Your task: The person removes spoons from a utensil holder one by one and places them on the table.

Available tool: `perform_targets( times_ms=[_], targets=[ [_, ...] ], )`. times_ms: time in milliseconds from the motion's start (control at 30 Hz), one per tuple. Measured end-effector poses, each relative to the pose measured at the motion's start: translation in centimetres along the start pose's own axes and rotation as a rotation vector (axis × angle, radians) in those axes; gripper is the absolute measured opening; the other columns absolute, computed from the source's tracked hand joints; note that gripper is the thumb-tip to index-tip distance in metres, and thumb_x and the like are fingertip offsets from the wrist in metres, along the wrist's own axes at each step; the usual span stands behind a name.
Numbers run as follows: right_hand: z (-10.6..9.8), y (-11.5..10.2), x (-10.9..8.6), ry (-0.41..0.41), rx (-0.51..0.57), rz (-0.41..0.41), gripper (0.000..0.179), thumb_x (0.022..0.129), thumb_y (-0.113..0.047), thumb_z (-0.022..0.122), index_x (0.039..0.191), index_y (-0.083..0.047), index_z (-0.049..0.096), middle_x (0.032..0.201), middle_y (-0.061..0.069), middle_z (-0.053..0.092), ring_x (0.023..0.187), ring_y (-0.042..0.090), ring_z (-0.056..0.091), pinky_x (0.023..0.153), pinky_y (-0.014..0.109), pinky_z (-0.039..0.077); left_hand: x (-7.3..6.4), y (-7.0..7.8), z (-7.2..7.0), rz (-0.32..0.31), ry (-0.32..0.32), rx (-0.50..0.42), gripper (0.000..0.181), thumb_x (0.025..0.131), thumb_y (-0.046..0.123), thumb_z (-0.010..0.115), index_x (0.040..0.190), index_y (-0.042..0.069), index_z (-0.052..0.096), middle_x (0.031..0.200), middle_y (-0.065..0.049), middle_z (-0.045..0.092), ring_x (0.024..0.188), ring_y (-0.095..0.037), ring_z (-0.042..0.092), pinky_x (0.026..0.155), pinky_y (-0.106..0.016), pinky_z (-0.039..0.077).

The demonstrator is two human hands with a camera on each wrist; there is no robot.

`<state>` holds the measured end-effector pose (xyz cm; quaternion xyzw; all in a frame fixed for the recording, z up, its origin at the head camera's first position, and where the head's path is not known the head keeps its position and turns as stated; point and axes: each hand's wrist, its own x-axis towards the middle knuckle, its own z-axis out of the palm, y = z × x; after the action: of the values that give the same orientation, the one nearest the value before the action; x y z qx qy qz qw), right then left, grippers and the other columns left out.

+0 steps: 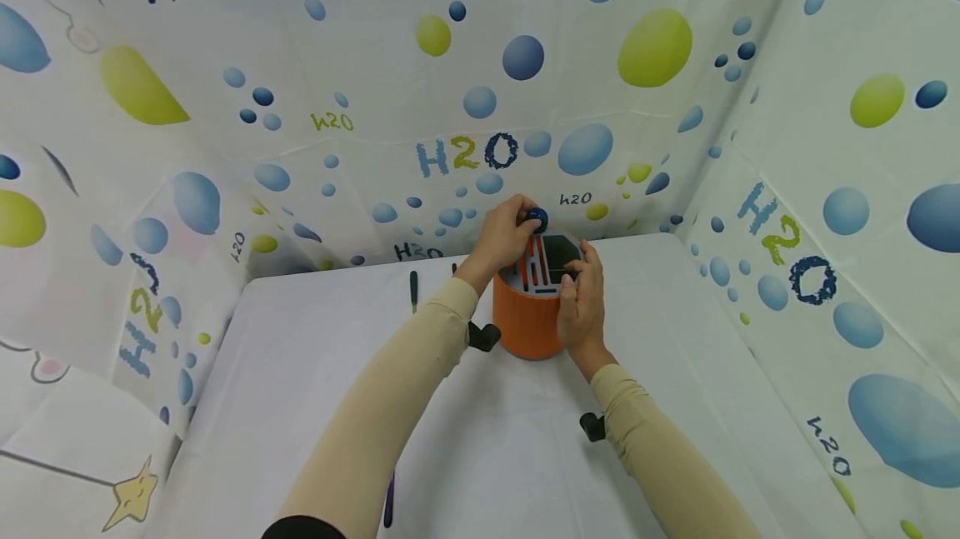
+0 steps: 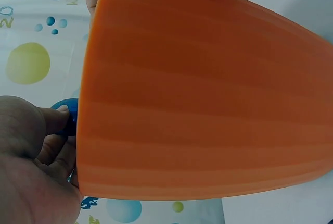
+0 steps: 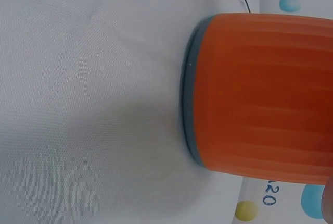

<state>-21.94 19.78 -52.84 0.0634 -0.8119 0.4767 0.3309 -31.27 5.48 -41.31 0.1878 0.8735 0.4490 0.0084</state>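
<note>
The left hand pinches a blue knob between its fingers, by the top edge of the orange pot. The right hand's fingers hold the pot's right rim. The white counter's back edge is near; its side edges are well apart, leaving room.

- White table
- Patterned wall sheeting, far, left and right
- Dark-handled tool, far on the table
- Purple handle, perhaps a utensil's, near left
</note>
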Motion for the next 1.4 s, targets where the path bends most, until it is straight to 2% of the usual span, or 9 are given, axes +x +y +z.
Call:
perform_targets(
  times_ms=[333,600,1033,1300,1400],
  targets=[
    [-0.1,0.0,-0.1,-0.008,0.001,0.002,0.037,0.105,-0.033,0.032,0.114,-0.001,0.048,0.166,0.015,0.033,0.151,0.030,0.036,0.120,0.055,0.035,-0.3,0.7,-0.3,-0.012,0.017,-0.033,0.024,0.109,0.018,0.056,0.130,0.007,0.060,0.118,-0.011,0.067,0.105,-0.024,0.065,0.089,-0.036,0.056],
    [-0.1,0.0,0.0,-0.003,0.004,0.004,0.039,0.105,-0.034,0.032,0.115,-0.002,0.050,0.166,0.012,0.033,0.152,0.028,0.035,0.122,0.054,0.034,-0.6,1.3,-0.7,0.037,0.052,-0.100,0.026,0.108,0.016,0.058,0.131,0.006,0.061,0.118,-0.012,0.068,0.106,-0.025,0.066,0.090,-0.035,0.056],
    [-0.1,-0.3,0.0,0.000,-0.005,0.006,0.039,0.105,-0.034,0.032,0.116,-0.001,0.049,0.167,0.010,0.032,0.152,0.029,0.036,0.121,0.056,0.034,-1.1,2.1,-1.4,0.169,0.114,-0.214,0.028,0.108,0.016,0.057,0.134,0.007,0.062,0.115,-0.012,0.070,0.105,-0.023,0.066,0.092,-0.033,0.057],
    [-0.1,-0.3,0.0,0.002,-0.008,0.010,0.038,0.105,-0.033,0.032,0.116,-0.001,0.050,0.167,0.009,0.033,0.152,0.029,0.036,0.122,0.055,0.033,-1.5,2.5,-2.0,0.212,0.155,-0.294,0.027,0.108,0.015,0.057,0.133,0.007,0.063,0.107,-0.013,0.069,0.089,-0.020,0.061,0.075,-0.025,0.050],
    [-0.1,-0.4,0.0,0.001,-0.005,0.011,0.038,0.105,-0.032,0.032,0.116,-0.001,0.050,0.167,0.009,0.033,0.152,0.029,0.036,0.122,0.055,0.034,-1.5,2.8,-2.3,0.239,0.158,-0.313,0.028,0.108,0.013,0.056,0.134,0.004,0.062,0.110,-0.013,0.070,0.090,-0.020,0.062,0.075,-0.023,0.049]
  ],
)
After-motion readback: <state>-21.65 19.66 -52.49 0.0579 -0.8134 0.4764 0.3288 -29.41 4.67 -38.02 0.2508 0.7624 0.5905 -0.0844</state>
